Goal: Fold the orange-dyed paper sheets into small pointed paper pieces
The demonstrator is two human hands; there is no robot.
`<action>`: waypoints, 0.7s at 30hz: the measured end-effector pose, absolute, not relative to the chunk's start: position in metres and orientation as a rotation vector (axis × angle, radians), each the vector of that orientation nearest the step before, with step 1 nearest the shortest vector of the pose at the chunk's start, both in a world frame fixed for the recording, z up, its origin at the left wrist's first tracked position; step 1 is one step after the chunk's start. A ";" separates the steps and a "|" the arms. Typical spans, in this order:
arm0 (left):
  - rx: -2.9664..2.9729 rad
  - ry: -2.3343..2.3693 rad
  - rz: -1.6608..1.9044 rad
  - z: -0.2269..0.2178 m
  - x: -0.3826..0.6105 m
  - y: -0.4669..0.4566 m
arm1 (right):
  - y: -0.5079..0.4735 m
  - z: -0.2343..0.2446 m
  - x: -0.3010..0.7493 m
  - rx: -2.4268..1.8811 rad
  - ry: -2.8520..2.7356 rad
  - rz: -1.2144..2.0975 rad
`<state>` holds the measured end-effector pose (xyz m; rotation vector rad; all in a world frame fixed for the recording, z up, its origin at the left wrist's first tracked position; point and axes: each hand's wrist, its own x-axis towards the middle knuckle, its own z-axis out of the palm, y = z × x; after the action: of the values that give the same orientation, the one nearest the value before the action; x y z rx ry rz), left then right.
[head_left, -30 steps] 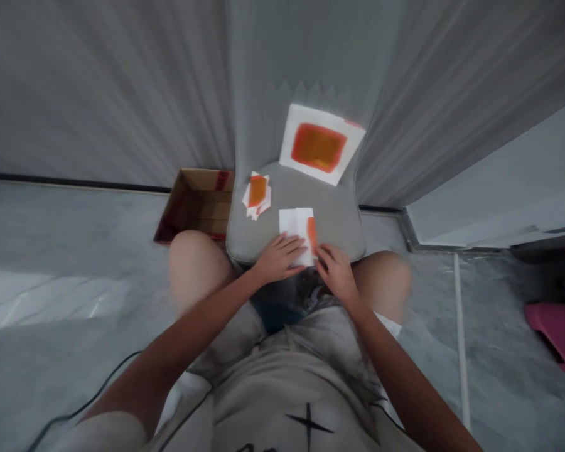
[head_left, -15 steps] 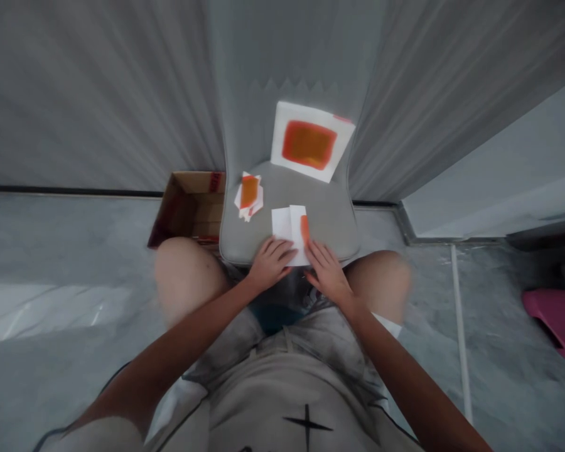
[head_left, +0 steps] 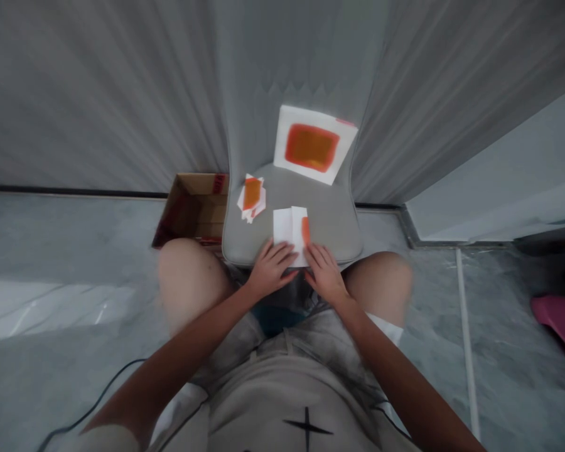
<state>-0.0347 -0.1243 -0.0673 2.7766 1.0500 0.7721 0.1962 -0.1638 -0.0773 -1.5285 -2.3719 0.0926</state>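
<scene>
Since a second ago your right hand [head_left: 325,274] has slid off the orange edge and come back toward you, so both hands now sit side by side at the near end of the folded paper [head_left: 289,227]; over the last half second they have hardly shifted. That paper lies flat on the front of the grey chair seat [head_left: 332,220], white with an orange strip down its right side and a crease running lengthwise through it. Your left hand [head_left: 272,268] lies palm down with its fingers stretched out and slightly fanned, their tips resting on the paper's near left corner. Your right hand is flat too, fingers straight and close together, tips on the near right corner below the orange strip. Neither hand pinches anything. Just beyond your left hand, a small stack of folded pieces [head_left: 252,196] rests on the seat. A larger white sheet with an orange rectangle [head_left: 313,145] leans against the chair back. An open cardboard box [head_left: 194,207] stands on the floor left of the seat, beside your knee.
</scene>
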 end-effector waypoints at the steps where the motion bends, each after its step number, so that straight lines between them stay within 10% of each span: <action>1: 2.763 1.043 0.791 -0.065 -0.031 -0.125 | -0.164 -0.079 0.196 -1.521 -2.360 0.095; 21: 2.794 0.919 0.514 -0.054 -0.013 -0.054 | -0.106 -0.060 0.192 -1.720 -1.768 0.374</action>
<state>-0.0130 -0.0535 -0.0540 2.7937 0.9187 0.5138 0.1915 -0.1062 -0.0602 -1.7197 -1.7685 0.3738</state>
